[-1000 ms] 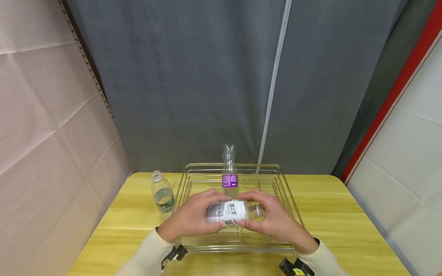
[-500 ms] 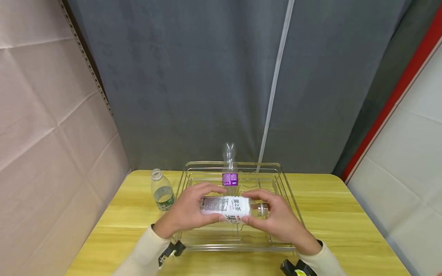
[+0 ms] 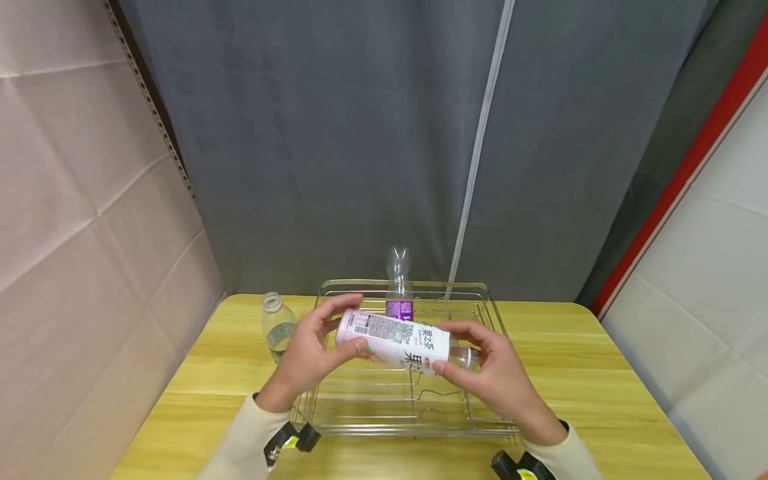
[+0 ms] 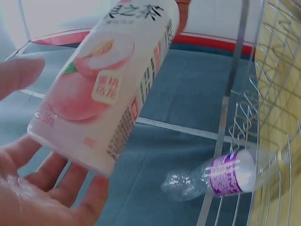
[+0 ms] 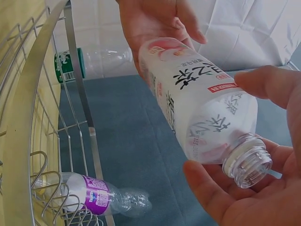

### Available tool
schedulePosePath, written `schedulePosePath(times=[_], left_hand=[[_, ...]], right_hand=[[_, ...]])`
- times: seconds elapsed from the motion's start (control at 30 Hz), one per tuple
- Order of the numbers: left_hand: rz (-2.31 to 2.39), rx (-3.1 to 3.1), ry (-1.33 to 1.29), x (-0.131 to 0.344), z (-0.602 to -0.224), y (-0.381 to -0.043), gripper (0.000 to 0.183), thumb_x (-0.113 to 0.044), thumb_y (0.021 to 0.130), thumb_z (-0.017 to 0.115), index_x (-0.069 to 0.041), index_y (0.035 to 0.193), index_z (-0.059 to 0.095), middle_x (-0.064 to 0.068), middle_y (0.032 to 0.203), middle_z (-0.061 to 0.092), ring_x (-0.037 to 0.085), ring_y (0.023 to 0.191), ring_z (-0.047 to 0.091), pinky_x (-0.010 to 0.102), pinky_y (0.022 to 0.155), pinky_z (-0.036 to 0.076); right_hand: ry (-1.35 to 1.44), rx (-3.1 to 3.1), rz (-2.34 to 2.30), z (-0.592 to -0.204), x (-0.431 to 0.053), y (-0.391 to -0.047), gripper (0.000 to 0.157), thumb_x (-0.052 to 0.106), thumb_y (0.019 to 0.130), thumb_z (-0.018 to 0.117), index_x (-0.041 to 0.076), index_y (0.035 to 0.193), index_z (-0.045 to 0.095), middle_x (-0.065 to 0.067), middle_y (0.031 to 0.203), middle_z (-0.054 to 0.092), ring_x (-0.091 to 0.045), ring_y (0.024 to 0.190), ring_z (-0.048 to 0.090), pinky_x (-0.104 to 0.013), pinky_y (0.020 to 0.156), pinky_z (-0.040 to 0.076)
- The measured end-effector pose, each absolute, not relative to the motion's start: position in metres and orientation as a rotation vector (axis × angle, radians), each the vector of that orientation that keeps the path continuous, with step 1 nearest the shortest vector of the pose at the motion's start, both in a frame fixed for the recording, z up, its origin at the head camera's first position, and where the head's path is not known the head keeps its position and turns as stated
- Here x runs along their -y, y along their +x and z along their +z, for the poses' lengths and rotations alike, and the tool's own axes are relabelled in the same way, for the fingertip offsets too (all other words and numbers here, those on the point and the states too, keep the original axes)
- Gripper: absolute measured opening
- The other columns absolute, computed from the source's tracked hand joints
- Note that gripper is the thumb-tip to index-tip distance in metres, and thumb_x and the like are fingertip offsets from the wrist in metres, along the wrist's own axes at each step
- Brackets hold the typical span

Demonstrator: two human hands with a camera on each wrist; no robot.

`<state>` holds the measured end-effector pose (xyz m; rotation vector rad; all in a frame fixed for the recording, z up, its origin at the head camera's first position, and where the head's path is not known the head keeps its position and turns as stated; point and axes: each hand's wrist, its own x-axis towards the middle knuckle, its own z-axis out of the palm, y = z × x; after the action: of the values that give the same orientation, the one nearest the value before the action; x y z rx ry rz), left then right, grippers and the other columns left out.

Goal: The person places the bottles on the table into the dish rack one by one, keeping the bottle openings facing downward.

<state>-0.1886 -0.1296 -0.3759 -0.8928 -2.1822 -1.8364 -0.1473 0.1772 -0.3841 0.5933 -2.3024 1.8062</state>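
An uncapped clear plastic drink bottle [image 3: 393, 339] with a white and pink peach label hangs over a wire rack, lying slantwise, its neck to the right. My right hand [image 3: 501, 380] holds its neck end, thumb on the near side and fingers on the far side. At the bottle's base is my left hand [image 3: 309, 353]; in the left wrist view its fingertips [image 4: 96, 190] are right at the base edge, while the thumb stands off. Behind, a clear bottle with a purple label [image 3: 399, 309] stands upright in the wire rack [image 3: 414, 430].
Left of the rack, an uncapped clear bottle with a green label [image 3: 278, 327] stands on the wooden table [image 3: 576, 373]. A grey curtain [image 3: 336, 147] hangs behind the table, with pale cloth walls [image 3: 90, 200] at the sides.
The bottle has risen a little and tilted, its base end now higher. My left hand has slid left to the base and loosened its thumb; my right hand keeps the neck end.
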Motion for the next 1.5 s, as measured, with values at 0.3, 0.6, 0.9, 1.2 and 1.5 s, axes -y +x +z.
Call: schedulePosePath(times=[0.3, 0.6, 0.9, 1.2, 1.5], left_hand=[[-2.121, 1.972, -0.672, 0.125, -0.380, -0.187, 0.058, 0.005, 0.092, 0.072, 0.001, 0.147, 0.052, 0.010, 0.146, 0.059, 0.020, 0.133, 0.060, 0.026, 0.107, 0.056], [-2.650, 1.558, -0.456, 0.101, -0.396, -0.185, 0.060, 0.005, 0.097, 0.062, -0.013, 0.150, 0.042, 0.009, 0.143, 0.051, 0.019, 0.121, 0.066, 0.039, 0.107, 0.059], [-2.782, 1.338, -0.468, 0.079, -0.406, -0.177, 0.057, 0.004, 0.098, 0.060, -0.020, 0.147, 0.043, 0.004, 0.135, 0.057, 0.016, 0.110, 0.068, 0.040, 0.098, 0.063], [-2.775, 1.333, -0.497, 0.080, -0.406, -0.176, 0.060, 0.004, 0.099, 0.058, -0.022, 0.151, 0.042, 0.003, 0.137, 0.060, 0.015, 0.114, 0.068, 0.038, 0.095, 0.063], [-2.776, 1.339, -0.508, 0.081, -0.403, -0.178, 0.062, 0.001, 0.100, 0.061, -0.023, 0.152, 0.040, 0.005, 0.141, 0.058, 0.019, 0.119, 0.068, 0.038, 0.096, 0.063]], right_hand=[[0.555, 2.222, 1.853, -0.382, -0.178, -0.149, 0.047, -0.004, 0.086, 0.082, -0.001, 0.129, 0.065, -0.020, 0.129, 0.066, -0.016, 0.102, 0.072, -0.041, 0.071, 0.068], [0.530, 2.136, 1.933, -0.387, -0.172, -0.153, 0.043, -0.006, 0.087, 0.080, -0.003, 0.127, 0.063, -0.005, 0.124, 0.066, -0.015, 0.105, 0.069, -0.039, 0.075, 0.068], [0.589, 2.029, 2.079, -0.404, -0.152, -0.151, 0.038, -0.010, 0.087, 0.076, -0.013, 0.121, 0.058, -0.014, 0.121, 0.063, -0.016, 0.105, 0.069, -0.039, 0.078, 0.067], [0.579, 2.036, 2.134, -0.411, -0.142, -0.148, 0.041, -0.008, 0.087, 0.077, -0.011, 0.121, 0.056, -0.026, 0.125, 0.059, -0.020, 0.110, 0.069, -0.042, 0.081, 0.067], [0.609, 2.024, 2.156, -0.410, -0.142, -0.149, 0.039, -0.007, 0.088, 0.076, -0.012, 0.122, 0.056, -0.023, 0.122, 0.060, -0.020, 0.108, 0.070, -0.042, 0.082, 0.067]])
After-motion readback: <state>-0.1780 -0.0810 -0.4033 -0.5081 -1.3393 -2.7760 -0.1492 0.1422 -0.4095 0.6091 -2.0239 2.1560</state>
